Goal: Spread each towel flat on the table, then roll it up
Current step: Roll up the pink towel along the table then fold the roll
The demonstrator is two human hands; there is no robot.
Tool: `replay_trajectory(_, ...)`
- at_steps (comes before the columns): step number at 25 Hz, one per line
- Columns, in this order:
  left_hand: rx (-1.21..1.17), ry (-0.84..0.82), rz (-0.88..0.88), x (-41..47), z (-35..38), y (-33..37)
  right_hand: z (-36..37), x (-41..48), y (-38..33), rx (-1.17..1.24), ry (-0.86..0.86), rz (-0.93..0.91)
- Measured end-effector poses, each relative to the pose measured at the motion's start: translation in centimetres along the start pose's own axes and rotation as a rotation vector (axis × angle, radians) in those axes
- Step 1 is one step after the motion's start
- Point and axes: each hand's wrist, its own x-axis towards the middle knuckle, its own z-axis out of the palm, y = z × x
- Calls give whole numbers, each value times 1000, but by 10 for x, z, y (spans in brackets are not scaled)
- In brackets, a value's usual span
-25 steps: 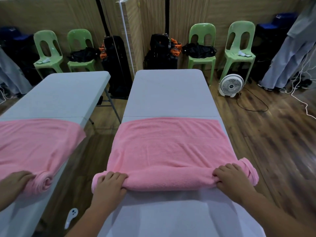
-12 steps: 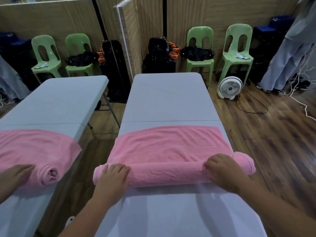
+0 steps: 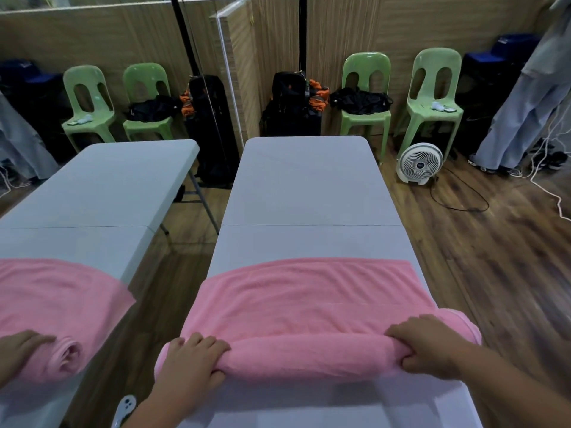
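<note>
on the grey folding table (image 3: 309, 186), near end, the soft pink terry towel (image 3: 309, 291) is rolled thicker than before, far half flat; left hand (image 3: 191, 362) and right hand (image 3: 432, 347) grip the roll.

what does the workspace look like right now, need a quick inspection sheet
surface: grey folding table, seam across the middle
job's things: one pink towel, near end rolled, far part flat on the table
clutter: nothing seen on the table
hands: left hand and right hand each grip an end of the roll
cables: black cord by the floor fan; white cable on the floor, far right
surroundings: green chairs, black bags, a person standing far right
</note>
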Motion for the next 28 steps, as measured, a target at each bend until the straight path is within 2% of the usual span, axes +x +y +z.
replay_trajectory(2, 3, -18, -11, 8, -5, -4, -13, 4, 2, 152, -110, 3)
replay_trajectory(3, 12, -37, -41, 16, -10, -5, -18, 10, 6, 217, -107, 12)
replay_trajectory(4, 18, -28, -77, 23, -15, -6, -21, 17, 9, 252, -51, 20)
replay_trajectory(6, 22, 58, -143, 36, -21, -5, -28, 28, 13, 191, 178, 19)
replay_trajectory(8, 8, 142, -127, 39, -16, 4, -24, 29, 9, 124, 367, -45)
replay_trajectory(9, 0, 121, -88, 36, -12, 11, -18, 28, 6, 64, 392, -89)
replay_trajectory(11, 12, 16, -28, 31, 1, 17, -1, 25, 5, -74, 308, -97)
replay_trajectory(14, 14, -25, -75, 27, 4, 11, 23, 25, 12, -152, 242, 7)
replay_trajectory(17, -27, -12, -83, 20, -2, 11, 18, 14, 4, -135, 201, 29)
replay_trajectory(19, -7, 24, -19, 9, 3, 10, 6, 0, -2, -74, 63, -30)
replay_trajectory(23, 60, -69, 40, 8, -6, 7, -18, 2, 4, 84, -155, -33)
replay_trajectory(25, 74, -109, -8, 29, -18, 3, -24, 21, 10, 123, -139, 7)
replay_trajectory(26, 59, -101, -53, 41, -24, 0, -25, 29, 12, 141, -74, 29)
replay_trajectory(28, 29, 45, -116, 58, -31, -7, -27, 39, 17, 143, 164, 79)
